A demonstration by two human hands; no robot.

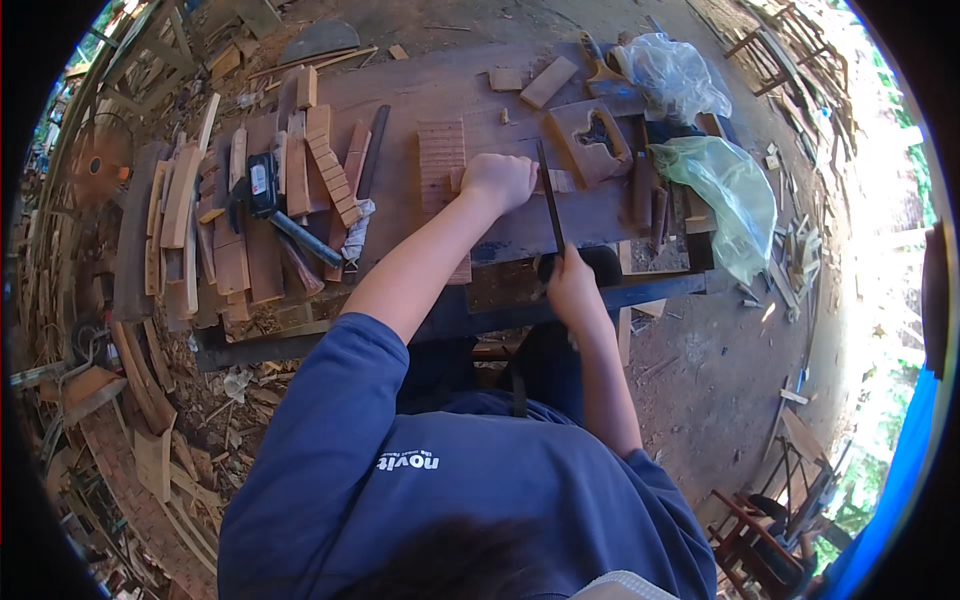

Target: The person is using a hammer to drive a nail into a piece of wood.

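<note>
My left hand [500, 183] is closed on a small wooden strip [556, 181], which lies crosswise over a grooved wooden block [440, 140] on the worn bench top [385, 75]. My right hand [575, 285] grips the lower end of a long, narrow dark blade tool [548, 190], like a saw or file, pointing away from me across the strip, just right of my left hand. A hollowed wooden piece [573, 138] lies to the right of the tool, and a dark object [600, 263] is partly behind my right hand.
Many wooden offcuts [180, 200] and a black-headed tool with blue handle [264, 188] fill the bench's left. A brush [600, 65], clear bag [670, 80] and green plastic bag [720, 195] sit at right. Scrap wood [150, 420] and a chair frame [760, 540] stand around the bench.
</note>
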